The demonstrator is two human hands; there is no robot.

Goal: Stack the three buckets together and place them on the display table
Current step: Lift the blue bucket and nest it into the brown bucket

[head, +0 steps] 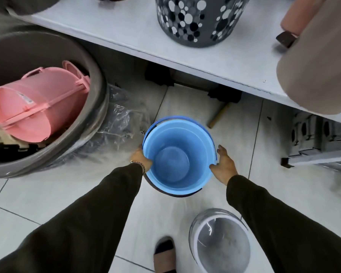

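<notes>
Blue bucket (177, 154), upright with its mouth facing the camera, on the tiled floor (47, 198) in front of the table (126, 36); a dark rim shows beneath its near side, apparently a second bucket nested outside it. Left hand (141, 158) grasps the blue rim, thumb hooked inside; right hand (223, 164) lies open against the opposite rim, fingers spread, not clenched. Both arms wear dark sleeves. Grey bucket (220, 241) stands apart on the floor near the bottom edge, beside a sandalled foot (164, 255). To the left, a large grey tub (98, 79) holds a pink bin (34, 107) on its side; crumpled clear plastic (120, 119) lies between tub and blue bucket. On the table: a spotted grey basket (197, 20), cut off at the top edge, and a beige cylinder (319, 62) overhanging the front edge at the right. Under the table, dark objects and a wooden stick (219, 116) are too shadowed to identify. Grey stools (319, 142) at the right are blurred.
</notes>
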